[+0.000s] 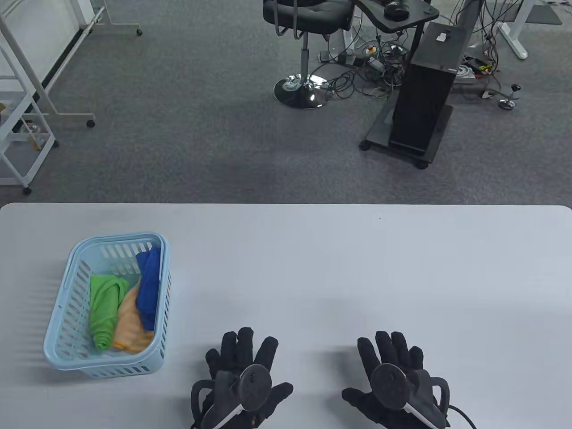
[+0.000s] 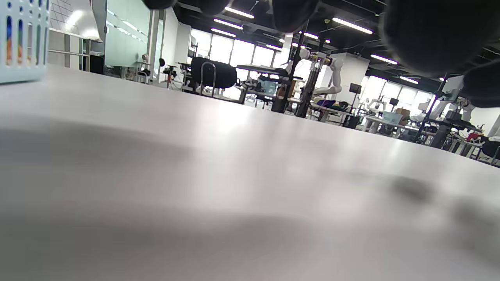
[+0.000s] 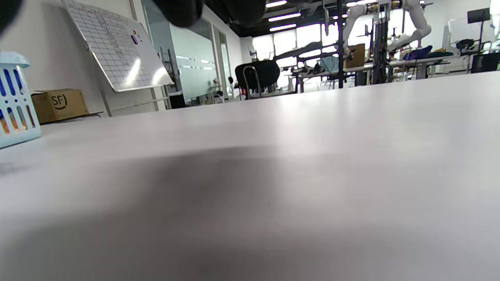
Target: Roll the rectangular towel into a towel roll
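Three towels lie in a light blue basket (image 1: pixel 62 308) at the table's left: a green towel (image 1: pixel 105 310), an orange towel (image 1: pixel 129 328) and a blue towel (image 1: pixel 148 288). My left hand (image 1: pixel 243 357) rests flat near the front edge, fingers spread, right of the basket and holding nothing. My right hand (image 1: pixel 393 355) lies flat the same way, further right, also holding nothing. In the left wrist view the dark fingertips (image 2: pixel 433 35) hang over bare table, and the basket (image 2: pixel 21 39) shows at the far left. The right wrist view has the basket (image 3: pixel 13 101) at its left edge.
The grey table (image 1: pixel 339 268) stretches wide beyond both hands. Past its far edge is carpet with an office chair (image 1: pixel 306 53), a black stand (image 1: pixel 422 103) with cables, and white racks (image 1: pixel 27 103) at the left.
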Tool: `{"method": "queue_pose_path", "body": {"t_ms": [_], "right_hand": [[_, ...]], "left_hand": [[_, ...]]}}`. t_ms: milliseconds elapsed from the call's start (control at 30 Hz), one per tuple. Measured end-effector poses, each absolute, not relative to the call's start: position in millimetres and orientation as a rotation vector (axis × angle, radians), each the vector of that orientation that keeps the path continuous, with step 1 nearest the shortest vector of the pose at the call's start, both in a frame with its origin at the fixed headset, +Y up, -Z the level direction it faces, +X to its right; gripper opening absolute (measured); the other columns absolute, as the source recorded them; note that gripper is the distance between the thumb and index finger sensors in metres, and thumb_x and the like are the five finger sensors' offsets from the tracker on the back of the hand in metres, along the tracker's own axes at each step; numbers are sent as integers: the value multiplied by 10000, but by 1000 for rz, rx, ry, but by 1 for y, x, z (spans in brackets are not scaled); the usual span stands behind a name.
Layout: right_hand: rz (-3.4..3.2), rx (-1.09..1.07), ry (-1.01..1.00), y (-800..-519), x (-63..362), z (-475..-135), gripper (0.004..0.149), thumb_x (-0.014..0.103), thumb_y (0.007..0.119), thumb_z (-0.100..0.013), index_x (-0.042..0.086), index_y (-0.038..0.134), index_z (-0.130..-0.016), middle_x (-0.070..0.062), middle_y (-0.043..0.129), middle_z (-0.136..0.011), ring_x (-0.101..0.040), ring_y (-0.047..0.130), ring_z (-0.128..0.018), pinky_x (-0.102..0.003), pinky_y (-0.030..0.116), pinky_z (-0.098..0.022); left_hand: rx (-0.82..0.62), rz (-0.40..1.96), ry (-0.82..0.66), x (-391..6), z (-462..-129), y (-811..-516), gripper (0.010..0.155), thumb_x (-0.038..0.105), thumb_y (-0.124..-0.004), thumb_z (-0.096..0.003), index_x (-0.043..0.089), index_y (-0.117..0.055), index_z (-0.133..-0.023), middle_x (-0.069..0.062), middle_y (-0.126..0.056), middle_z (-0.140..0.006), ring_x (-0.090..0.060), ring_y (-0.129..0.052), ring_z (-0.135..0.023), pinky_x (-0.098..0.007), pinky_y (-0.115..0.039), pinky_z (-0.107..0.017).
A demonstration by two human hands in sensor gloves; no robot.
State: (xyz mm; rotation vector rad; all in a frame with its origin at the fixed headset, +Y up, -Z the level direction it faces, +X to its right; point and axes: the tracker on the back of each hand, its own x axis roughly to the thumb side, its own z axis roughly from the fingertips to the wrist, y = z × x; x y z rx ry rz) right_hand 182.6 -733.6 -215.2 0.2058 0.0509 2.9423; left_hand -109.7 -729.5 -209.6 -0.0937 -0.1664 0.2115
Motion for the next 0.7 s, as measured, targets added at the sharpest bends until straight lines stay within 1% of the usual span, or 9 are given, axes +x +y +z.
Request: {"method": "queue_pose_path", "body": {"t_ms": [267, 300, 367, 400, 433, 500, 567, 667, 700], "right_hand": [[2931, 190, 65, -735, 184, -215, 1019, 724, 713, -214, 237, 404, -1053, -153, 293, -1081, -417, 255, -1006, -703, 267, -669], [2932, 190, 65, -735, 184, -215, 1018, 723, 713, -214, 236, 405, -1053, -153, 295, -1080, -418, 257, -1005, -703, 268, -669], [2929, 190, 68, -735, 184, -215, 1013, 720, 712, -217, 234, 407, -1052, -153, 298, -1080, -418, 261, -1005, -703, 269, -669], [2927, 190, 67, -735, 184, -215, 1011, 718, 712, -219, 231, 410, -1052, -153, 300, -1079, -417, 265, -1005, -702, 271, -669], [2926, 190, 70, -735, 184, -215, 1008, 715, 712, -220, 230, 411, -1051, -154, 303, -1078, -417, 266, -1005, -702, 272, -669], [2925, 190, 73, -735, 184, -215, 1006, 713, 710, -222, 225, 414, -1051, -155, 306, -1077, -419, 270, -1004, -702, 272, -669], [2923, 191, 75, -735, 184, -215, 1004, 711, 709, -224, 222, 417, -1050, -155, 310, -1077, -419, 274, -1004, -701, 275, -670], [2919, 190, 76, -736, 185, -215, 1000, 708, 709, -226, 220, 420, -1050, -155, 312, -1076, -418, 274, -1004, -700, 276, -670], [2918, 190, 76, -736, 185, -215, 1000, 707, 710, -226, 220, 420, -1050, -154, 311, -1077, -418, 273, -1005, -701, 275, -669]], "left_hand": [[-120, 204, -164, -110, -210, -730, 930, 746, -742, -338, 394, -424, -1137, -181, -266, -1227, -519, -310, -1111, -794, -341, -676], [-124, 205, -163, -110, -210, -730, 949, 746, -742, -338, 373, -416, -1147, -185, -269, -1226, -519, -311, -1111, -794, -341, -676], [-125, 207, -163, -110, -210, -731, 930, 747, -742, -337, 393, -425, -1137, -183, -275, -1226, -519, -316, -1110, -794, -342, -676], [-126, 207, -163, -109, -210, -731, 948, 748, -741, -337, 372, -419, -1146, -183, -275, -1226, -519, -318, -1110, -793, -342, -676], [-128, 207, -164, -109, -210, -731, 929, 747, -741, -337, 391, -428, -1136, -183, -278, -1226, -518, -319, -1110, -793, -343, -677], [-133, 205, -163, -109, -210, -731, 947, 747, -740, -337, 369, -423, -1146, -186, -281, -1224, -517, -321, -1109, -792, -343, -677], [-136, 204, -163, -109, -210, -731, 931, 748, -739, -336, 388, -429, -1136, -184, -283, -1224, -516, -321, -1109, -791, -340, -677], [-137, 206, -163, -109, -211, -732, 951, 748, -738, -335, 363, -425, -1146, -186, -288, -1223, -518, -324, -1107, -790, -339, -678], [-140, 203, -163, -109, -211, -732, 931, 749, -737, -335, 385, -433, -1136, -187, -289, -1223, -517, -326, -1107, -790, -339, -677]]}}
